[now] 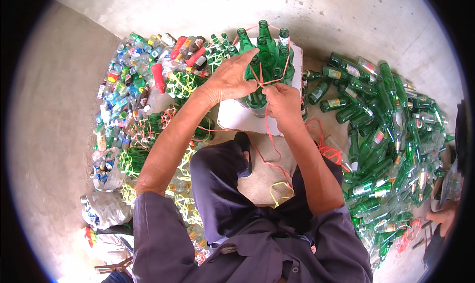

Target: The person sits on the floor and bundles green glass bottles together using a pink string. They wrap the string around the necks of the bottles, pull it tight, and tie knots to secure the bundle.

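Green glass bottles (265, 56) stand upright in a cluster on a white board (237, 119) before me. Pink plastic twine (274, 82) loops around their necks and meets in a crossing at the near side of the cluster. My right hand (285, 103) pinches the twine close to this crossing, its fingers closed. My left hand (235, 77) lies against the bottles at the left, thumb and forefinger spread near the crossing; whether its hidden fingers hold twine, I cannot tell. A loose length of twine (268, 129) hangs over the board's near edge to the floor.
Loose green glass bottles (371, 108) are heaped at the right. Plastic bottles (126, 86) and tied bottle bundles (182, 83) fill the left. A tangle of pink twine (330, 151) lies beside my right knee. Another person's bare foot (438, 216) shows at the far right. Concrete walls rise behind.
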The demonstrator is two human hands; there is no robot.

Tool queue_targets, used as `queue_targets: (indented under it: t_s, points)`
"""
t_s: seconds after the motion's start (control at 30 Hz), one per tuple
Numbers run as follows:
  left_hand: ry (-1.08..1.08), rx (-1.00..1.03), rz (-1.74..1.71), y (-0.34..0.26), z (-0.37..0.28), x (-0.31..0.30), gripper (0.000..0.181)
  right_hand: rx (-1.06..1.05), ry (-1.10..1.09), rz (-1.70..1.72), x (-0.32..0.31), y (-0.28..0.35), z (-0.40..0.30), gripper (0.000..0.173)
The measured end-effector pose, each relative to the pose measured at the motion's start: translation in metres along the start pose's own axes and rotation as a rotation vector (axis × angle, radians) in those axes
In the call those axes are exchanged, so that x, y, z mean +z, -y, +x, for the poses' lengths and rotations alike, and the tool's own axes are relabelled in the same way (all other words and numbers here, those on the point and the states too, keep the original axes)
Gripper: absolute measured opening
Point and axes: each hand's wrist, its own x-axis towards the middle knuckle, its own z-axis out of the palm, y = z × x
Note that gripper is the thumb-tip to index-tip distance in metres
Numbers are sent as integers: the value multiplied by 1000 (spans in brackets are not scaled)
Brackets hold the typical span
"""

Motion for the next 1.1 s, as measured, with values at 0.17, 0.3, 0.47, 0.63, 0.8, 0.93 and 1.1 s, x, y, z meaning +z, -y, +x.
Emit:
queue_targets:
  t_s: [0.17, 0.3, 0.47, 0.63, 0.8, 0.93, 1.1]
  points:
    - [-109, 63, 243, -4, -2, 19, 93, -46, -33, -132, -5, -2, 5, 25]
    - [-131, 95, 301, -1, -4, 25, 94, -155, -85, -266, -7, -3, 9, 26]
    - [-264, 78, 250, 6, -3, 38, 88, -306, -80, -393, -7, -4, 8, 25]
    - [-361, 138, 243, 7, -1, 46, 71, -275, -71, -445, -8, 2, 1, 25]
    - [-432, 158, 216, 7, 2, 57, 63, -266, -50, -470, -13, 2, -3, 23]
    - [-487, 220, 216, 9, 3, 62, 61, -285, -32, -487, -15, 2, -6, 21]
    - [-547, 241, 179, 14, 5, 67, 69, -292, -30, -496, -15, 7, -11, 19]
